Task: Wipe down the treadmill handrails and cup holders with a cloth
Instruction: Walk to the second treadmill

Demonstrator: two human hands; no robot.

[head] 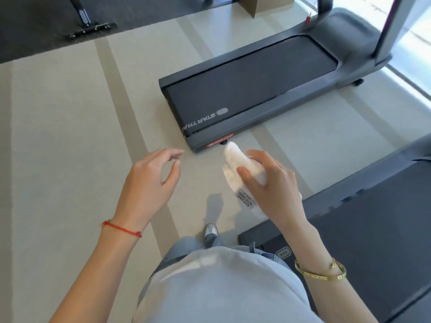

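Observation:
My right hand (270, 183) grips a folded white cloth (235, 159) with a printed label hanging from it, held in the air above the floor. My left hand (151, 180) hovers beside it with loosely curved fingers and holds nothing. A dark grey treadmill (251, 89) lies ahead and to the right, its rear end just beyond the cloth. Its grey uprights (384, 36) rise at the top right. The handrails and cup holders are out of view.
A second treadmill deck (373, 224) runs along the lower right, close to my right leg. Pale striped floor (70, 136) spreads to the left. A dark mat with a machine's foot (88, 29) lies at the top left, a cardboard box (258, 5) at the top.

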